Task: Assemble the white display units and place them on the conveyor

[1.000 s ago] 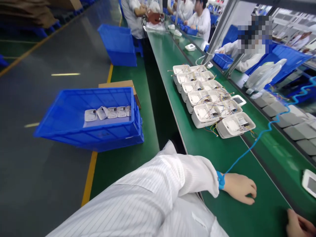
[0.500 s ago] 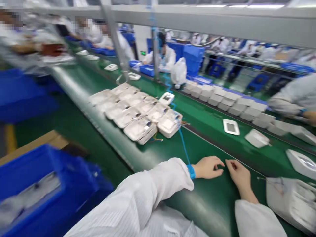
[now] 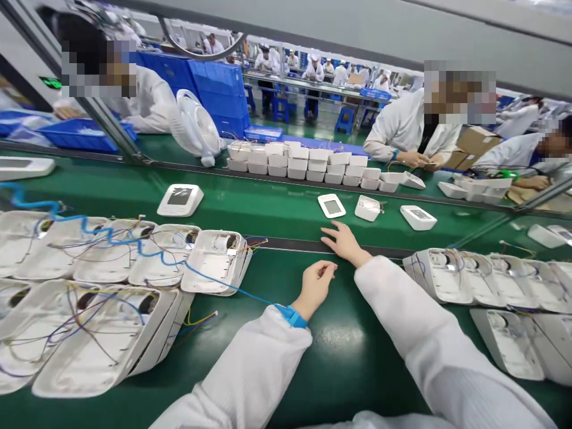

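My right hand (image 3: 343,243) reaches over the dark divider strip with its fingers spread and holds nothing. Just beyond its fingertips, apart from them, lies a white device with a grey screen (image 3: 332,206) on the far green lane. My left hand (image 3: 316,287) is nearer to me, above the green surface, its fingers curled in against the thumb. I see nothing between them. A blue wrist strap (image 3: 291,316) circles that wrist, and its coiled blue cord (image 3: 167,260) runs left across the white housings.
White housings with loose wires (image 3: 218,262) stand in rows on the left, more housings (image 3: 451,277) on the right. Other white devices (image 3: 180,199) lie on the far lane. Beyond are stacked white shells (image 3: 297,162), a white fan (image 3: 196,125) and co-workers. A metal beam (image 3: 313,36) crosses overhead.
The view has swung to the right. My hands have moved apart; the right one has reached forward and spread its fingers, while the left one's fingers have closed together.
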The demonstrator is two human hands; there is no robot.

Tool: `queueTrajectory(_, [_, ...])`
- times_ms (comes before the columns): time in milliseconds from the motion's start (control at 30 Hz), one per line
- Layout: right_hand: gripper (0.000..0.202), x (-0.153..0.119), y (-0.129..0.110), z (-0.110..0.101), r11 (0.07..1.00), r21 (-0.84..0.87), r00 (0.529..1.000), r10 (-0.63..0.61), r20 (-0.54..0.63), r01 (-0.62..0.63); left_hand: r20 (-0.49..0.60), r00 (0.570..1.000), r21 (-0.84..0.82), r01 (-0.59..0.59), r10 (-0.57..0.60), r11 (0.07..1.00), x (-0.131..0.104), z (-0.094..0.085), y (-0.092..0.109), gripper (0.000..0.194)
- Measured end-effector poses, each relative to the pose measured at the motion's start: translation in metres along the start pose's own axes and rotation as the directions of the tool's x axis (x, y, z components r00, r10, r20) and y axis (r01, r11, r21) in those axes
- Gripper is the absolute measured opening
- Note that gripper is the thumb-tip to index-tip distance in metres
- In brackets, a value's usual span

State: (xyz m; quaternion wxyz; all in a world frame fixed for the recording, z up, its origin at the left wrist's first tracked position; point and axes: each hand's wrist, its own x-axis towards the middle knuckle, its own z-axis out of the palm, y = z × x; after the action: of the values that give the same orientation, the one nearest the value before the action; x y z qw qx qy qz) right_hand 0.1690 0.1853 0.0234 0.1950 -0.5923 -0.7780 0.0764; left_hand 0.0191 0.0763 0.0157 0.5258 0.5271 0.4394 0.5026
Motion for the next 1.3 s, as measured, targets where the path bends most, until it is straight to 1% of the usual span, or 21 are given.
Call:
queueTrajectory(67, [0.042,0.038,-0.001,0.005,0.999,-0.008,0.999,0.041,0.033,-0.040,-0.002,1.000,-0.007,0.010,-0.010,1.000,0.001,-0.006,0.002,0.024])
queueTrajectory(133, [0.044,0.066,0.001,0.006,0.995,-0.011,0.994,0.099,0.047,-0.099,0.000,1.000,-0.019,0.020,-0.020,1.000,0.002,-0.012,0.003,0.021])
queueTrajectory(200, [0.042,0.082,0.005,0.003,0.990,0.003,0.989,0.142,0.035,-0.142,-0.008,0.999,-0.040,0.033,-0.033,0.999,0.005,-0.019,0.003,0.019])
queueTrajectory(300, [0.038,0.087,0.009,-0.005,0.980,0.074,0.982,0.186,-0.033,-0.184,-0.038,0.997,-0.094,0.065,-0.069,0.993,0.009,-0.029,0.001,0.019])
queueTrajectory(367, [0.039,0.075,0.006,-0.008,0.963,0.163,0.968,0.233,-0.095,-0.215,-0.066,0.993,-0.141,0.091,-0.101,0.986,0.012,-0.031,-0.001,0.022])
queueTrajectory(433, [0.044,0.049,-0.005,-0.007,0.933,0.279,0.953,0.272,-0.132,-0.228,-0.103,0.985,-0.192,0.118,-0.140,0.974,0.015,-0.031,-0.003,0.034])
queueTrajectory(467, [0.047,0.031,-0.013,-0.004,0.915,0.338,0.951,0.280,-0.133,-0.222,-0.108,0.980,-0.256,0.136,-0.168,0.957,0.015,-0.029,-0.003,0.041])
queueTrajectory(500, [0.049,0.012,-0.020,-0.001,0.894,0.398,0.955,0.273,-0.117,-0.207,-0.104,0.974,-0.347,0.156,-0.203,0.925,0.016,-0.027,-0.003,0.046])
queueTrajectory(567, [0.052,-0.023,-0.033,0.006,0.846,0.503,0.971,0.232,-0.053,-0.175,-0.083,0.958,-0.560,0.184,-0.275,0.808,0.016,-0.023,-0.002,0.048])
queueTrajectory(600, [0.053,-0.034,-0.036,0.009,0.777,0.611,0.987,0.152,0.045,-0.148,-0.074,0.947,-0.647,0.192,-0.311,0.738,0.016,-0.022,-0.002,0.046])
queueTrajectory(633, [0.052,-0.040,-0.035,0.009,0.731,0.665,0.988,0.116,0.101,-0.153,-0.072,0.937,-0.701,0.197,-0.342,0.685,0.015,-0.021,-0.001,0.044])
queueTrajectory(667, [0.049,-0.039,-0.030,0.008,0.706,0.687,0.985,0.129,0.116,-0.173,-0.080,0.928,-0.720,0.199,-0.365,0.665,0.014,-0.020,-0.001,0.043])
queueTrajectory(733, [0.044,-0.023,-0.008,0.000,0.707,0.667,0.955,0.295,0.023,-0.235,-0.096,0.919,-0.710,0.206,-0.383,0.673,0.012,-0.021,0.001,0.047])
queueTrajectory(833, [0.046,0.015,0.040,-0.016,0.725,0.618,0.868,0.478,-0.133,-0.304,-0.074,0.933,-0.658,0.219,-0.351,0.720,0.009,-0.025,0.003,0.049])
queueTrajectory(900, [0.050,0.032,0.066,-0.021,0.740,0.575,0.820,0.539,-0.194,-0.350,-0.031,0.941,-0.632,0.244,-0.338,0.736,0.008,-0.028,0.006,0.045])
queueTrajectory(933, [0.051,0.036,0.074,-0.021,0.749,0.554,0.807,0.550,-0.214,-0.363,-0.006,0.942,-0.622,0.259,-0.336,0.739,0.007,-0.029,0.007,0.044])
queueTrajectory(1000, [0.046,0.038,0.079,-0.019,0.775,0.519,0.804,0.541,-0.248,-0.361,0.032,0.944,-0.615,0.277,-0.328,0.738,0.007,-0.030,0.008,0.048])
queueTrajectory(1067, [0.037,0.031,0.074,-0.016,0.802,0.498,0.812,0.510,-0.284,-0.330,0.039,0.950,-0.619,0.267,-0.311,0.739,0.008,-0.030,0.008,0.051])
queueTrajectory(1167, [0.038,0.005,0.060,-0.015,0.826,0.492,0.813,0.472,-0.341,-0.273,-0.053,0.967,-0.622,0.162,-0.248,0.766,0.011,-0.032,0.004,0.049])
queueTrajectory(1233, [0.045,-0.027,0.052,-0.016,0.840,0.483,0.815,0.450,-0.365,-0.247,-0.162,0.972,-0.603,0.039,-0.170,0.797,0.012,-0.034,0.001,0.048])
queueTrajectory(1300, [0.048,-0.066,0.044,-0.019,0.863,0.458,0.840,0.402,-0.363,-0.215,-0.263,0.962,-0.573,-0.091,-0.077,0.814,0.014,-0.036,-0.002,0.047])
